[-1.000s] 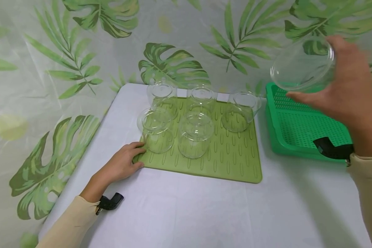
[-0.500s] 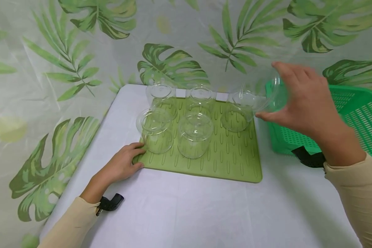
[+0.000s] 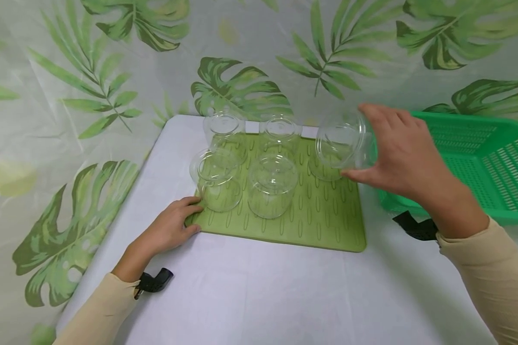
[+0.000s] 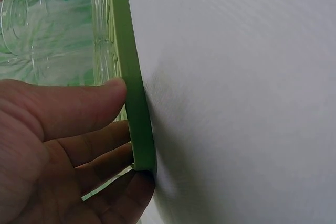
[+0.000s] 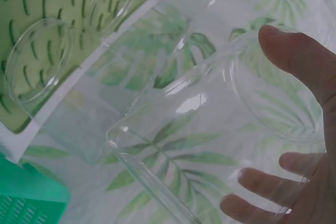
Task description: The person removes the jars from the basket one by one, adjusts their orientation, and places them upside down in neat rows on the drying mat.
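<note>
My right hand grips a clear cup round its side, thumb below and fingers above. The cup is tilted, rim to the left, in front of another clear cup at the mat's back right, which it partly hides. In the right wrist view the held cup shows no contents. Several clear cups, including one at the front middle, stand on the green ribbed mat. At the mat's front left corner rests my left hand, thumb and fingers touching its edges.
A green slotted basket stands to the right of the mat, partly behind my right forearm. White cloth covers the table. A leaf-patterned sheet hangs behind and to the left.
My right hand has moved left and down with the clear cup, from above the basket to over the mat's back right. My left hand has stayed at the mat's corner.
</note>
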`<state>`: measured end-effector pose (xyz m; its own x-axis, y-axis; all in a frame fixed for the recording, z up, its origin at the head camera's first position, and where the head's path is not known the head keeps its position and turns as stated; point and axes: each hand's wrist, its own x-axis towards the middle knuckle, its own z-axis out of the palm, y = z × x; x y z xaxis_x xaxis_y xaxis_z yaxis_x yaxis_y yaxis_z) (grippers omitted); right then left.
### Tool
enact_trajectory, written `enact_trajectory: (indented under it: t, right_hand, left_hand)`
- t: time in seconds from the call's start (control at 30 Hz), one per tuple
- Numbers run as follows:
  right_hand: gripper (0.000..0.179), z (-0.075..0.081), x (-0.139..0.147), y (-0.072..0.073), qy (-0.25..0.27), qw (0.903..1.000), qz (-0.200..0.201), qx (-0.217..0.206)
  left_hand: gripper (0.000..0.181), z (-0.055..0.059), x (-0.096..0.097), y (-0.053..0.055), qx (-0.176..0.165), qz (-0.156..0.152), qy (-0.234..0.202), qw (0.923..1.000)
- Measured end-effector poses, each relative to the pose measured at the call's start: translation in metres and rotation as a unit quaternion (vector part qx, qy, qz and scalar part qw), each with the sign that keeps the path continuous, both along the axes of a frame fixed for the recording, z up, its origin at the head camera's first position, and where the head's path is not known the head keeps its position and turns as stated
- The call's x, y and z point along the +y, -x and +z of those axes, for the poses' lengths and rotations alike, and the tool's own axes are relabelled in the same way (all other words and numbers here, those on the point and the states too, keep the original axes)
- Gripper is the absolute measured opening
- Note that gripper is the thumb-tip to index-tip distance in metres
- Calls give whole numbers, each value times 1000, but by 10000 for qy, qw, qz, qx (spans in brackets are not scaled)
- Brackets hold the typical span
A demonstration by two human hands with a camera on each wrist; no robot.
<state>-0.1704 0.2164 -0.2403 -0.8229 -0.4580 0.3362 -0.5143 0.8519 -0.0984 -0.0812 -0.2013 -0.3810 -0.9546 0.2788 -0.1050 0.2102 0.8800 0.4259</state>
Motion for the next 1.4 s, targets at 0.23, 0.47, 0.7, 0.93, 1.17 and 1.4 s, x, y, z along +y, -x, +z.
enact_trajectory:
  t: [0.23,0.47,0.7,0.93,1.17,1.4]
  right_hand:
    - [116,-2,0,3,-86,9998,-19,-170]
    - [115,-2,-1,5,-28,9999,65,-88]
    - [115,-2,-1,7,-19,9999,34,-112]
    - [115,-2,-5,8,95,9993,50,-367]
    - [114,-1,-3,10,196,9987,97,-452]
    - [112,-1,-2,10,274,9991,246,-231]
  left_hand:
    - [46,1,0,1,16,-13,33,10000]
    - [45,0,1,1,31,-13,6,10000]
    - [45,1,2,0,35,-22,-4,10000]
    - [44,0,1,1,80,-53,-60,9999]
    - [44,1,3,0,83,-47,-33,9999]
    - [43,0,4,-2,147,-5,-78,9999]
